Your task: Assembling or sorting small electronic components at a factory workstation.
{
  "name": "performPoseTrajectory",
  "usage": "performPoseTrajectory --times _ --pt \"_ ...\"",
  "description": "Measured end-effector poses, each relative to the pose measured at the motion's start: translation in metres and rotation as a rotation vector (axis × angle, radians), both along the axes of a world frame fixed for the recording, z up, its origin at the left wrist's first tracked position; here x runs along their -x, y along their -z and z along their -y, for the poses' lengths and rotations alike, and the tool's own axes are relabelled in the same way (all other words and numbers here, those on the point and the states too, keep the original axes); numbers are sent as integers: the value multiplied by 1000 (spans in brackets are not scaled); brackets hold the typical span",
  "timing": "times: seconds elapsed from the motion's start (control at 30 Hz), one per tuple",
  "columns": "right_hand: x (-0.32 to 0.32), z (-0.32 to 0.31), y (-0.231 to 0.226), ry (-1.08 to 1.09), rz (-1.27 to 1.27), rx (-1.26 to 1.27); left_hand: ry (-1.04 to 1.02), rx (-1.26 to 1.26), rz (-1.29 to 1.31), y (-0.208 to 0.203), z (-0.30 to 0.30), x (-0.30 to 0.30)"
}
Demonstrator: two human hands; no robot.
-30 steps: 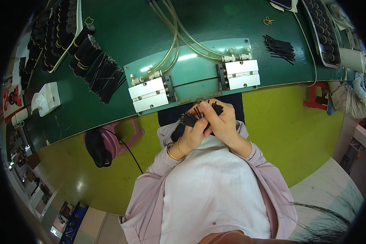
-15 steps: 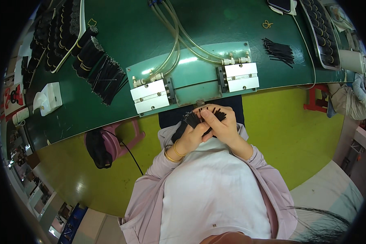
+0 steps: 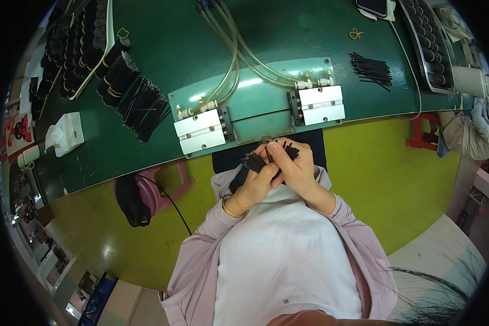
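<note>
My left hand (image 3: 258, 183) is closed round a bundle of thin black wires (image 3: 252, 161), whose pale-tipped ends fan out above the fingers. Close beside it, my right hand (image 3: 298, 166) is closed on more black wires (image 3: 292, 150), with its thumb pressed near a few that stand between the two hands. Both hands meet in front of my chest, just off the table's front edge. A fixture with two silver clamp blocks, the left block (image 3: 200, 130) and the right block (image 3: 320, 105), lies on the table beyond them. How the wires sit inside the palms is hidden.
Loose and banded black wire bundles (image 3: 143, 111) lie on the green table (image 3: 288, 32) at left, near a white holder (image 3: 65, 133). A small wire pile (image 3: 370, 70) and a tray of bundles (image 3: 445, 87) are at right. Clear hoses (image 3: 235, 38) run to the fixture.
Both hands have shifted very slightly, and the wire ends in them sit a little differently. Both hands keep hold of their wires; the things on the table have not moved.
</note>
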State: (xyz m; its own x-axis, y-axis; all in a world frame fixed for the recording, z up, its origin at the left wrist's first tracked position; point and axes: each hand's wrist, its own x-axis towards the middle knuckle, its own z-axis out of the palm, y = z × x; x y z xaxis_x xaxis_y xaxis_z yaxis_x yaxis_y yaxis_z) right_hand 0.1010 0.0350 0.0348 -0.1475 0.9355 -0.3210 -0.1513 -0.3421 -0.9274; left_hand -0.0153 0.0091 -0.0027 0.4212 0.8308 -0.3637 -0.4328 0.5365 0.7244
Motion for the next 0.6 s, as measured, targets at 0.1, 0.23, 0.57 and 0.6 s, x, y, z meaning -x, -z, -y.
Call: performPoseTrajectory --times 0.1,0.23,0.57,0.6 --pt "0 0 0 6 1 -2 -12 -3 -6 -2 -1 0" --pt "2 -1 -1 16 8 1 -27 -10 1 -2 -1 -1" --pt "6 1 1 68 7 -29 71 88 114 1 -1 8" --pt "6 1 2 69 7 -29 71 88 114 0 -1 7"
